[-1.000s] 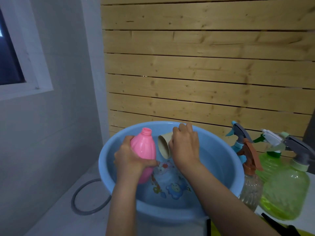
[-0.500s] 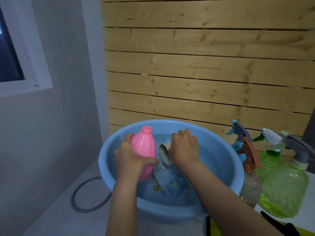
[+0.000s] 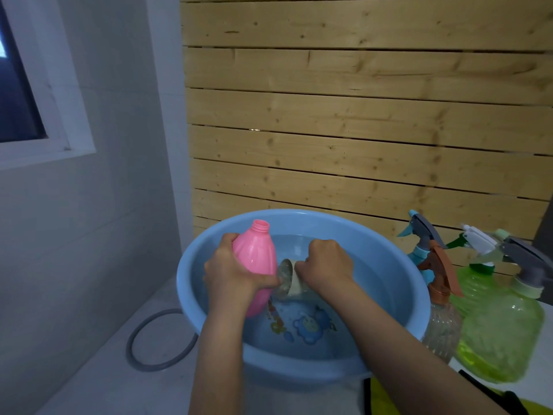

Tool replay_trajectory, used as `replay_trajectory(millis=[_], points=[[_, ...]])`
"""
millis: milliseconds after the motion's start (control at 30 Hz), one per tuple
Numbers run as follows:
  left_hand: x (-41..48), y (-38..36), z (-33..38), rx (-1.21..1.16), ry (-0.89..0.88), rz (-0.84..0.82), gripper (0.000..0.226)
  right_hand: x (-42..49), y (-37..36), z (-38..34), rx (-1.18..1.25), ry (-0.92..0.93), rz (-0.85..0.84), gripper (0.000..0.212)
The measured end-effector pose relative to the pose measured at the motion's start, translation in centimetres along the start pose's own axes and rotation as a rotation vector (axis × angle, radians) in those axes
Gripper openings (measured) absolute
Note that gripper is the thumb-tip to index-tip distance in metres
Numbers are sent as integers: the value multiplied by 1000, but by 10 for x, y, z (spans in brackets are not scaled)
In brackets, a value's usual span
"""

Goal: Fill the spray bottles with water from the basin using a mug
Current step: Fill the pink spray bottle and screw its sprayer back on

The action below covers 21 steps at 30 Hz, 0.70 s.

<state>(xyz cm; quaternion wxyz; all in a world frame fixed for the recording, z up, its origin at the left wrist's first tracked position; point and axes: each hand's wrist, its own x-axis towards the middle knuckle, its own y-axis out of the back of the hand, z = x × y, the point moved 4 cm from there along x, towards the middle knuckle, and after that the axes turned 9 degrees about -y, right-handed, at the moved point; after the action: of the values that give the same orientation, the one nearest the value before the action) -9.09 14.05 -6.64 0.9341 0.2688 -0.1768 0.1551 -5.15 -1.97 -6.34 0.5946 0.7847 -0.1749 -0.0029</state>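
One head-worn camera (wide-angle) looks forward and down from close above the basin [image 3: 395, 283], facing the wooden slat wall [image 3: 359, 115], with a window [image 3: 18, 85] at the left.

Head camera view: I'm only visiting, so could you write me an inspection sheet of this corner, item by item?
Surface: pale ledge carrying the blue basin of water.
Job's things: pink bottle, capless, over the basin; mug tipped sideways at the water; trigger spray bottles stand right of the basin.
Clutter: yellow item at bottom edge, unclear.
Hands: left hand grips the pink bottle; right hand grips the mug.
Cables: grey loop left of the basin, hose or cable, cannot tell.
Surroundings: wooden slat wall behind; window upper left.
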Motion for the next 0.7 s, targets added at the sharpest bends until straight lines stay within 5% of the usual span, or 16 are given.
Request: replay_trajectory(millis=[300, 700], points=[[1, 1, -3, 0, 10, 12, 89, 8, -6, 19, 431, -344, -145, 23], [-1, -1, -4, 16, 23, -7, 86, 14, 7, 28, 643, -436, 98, 44]])
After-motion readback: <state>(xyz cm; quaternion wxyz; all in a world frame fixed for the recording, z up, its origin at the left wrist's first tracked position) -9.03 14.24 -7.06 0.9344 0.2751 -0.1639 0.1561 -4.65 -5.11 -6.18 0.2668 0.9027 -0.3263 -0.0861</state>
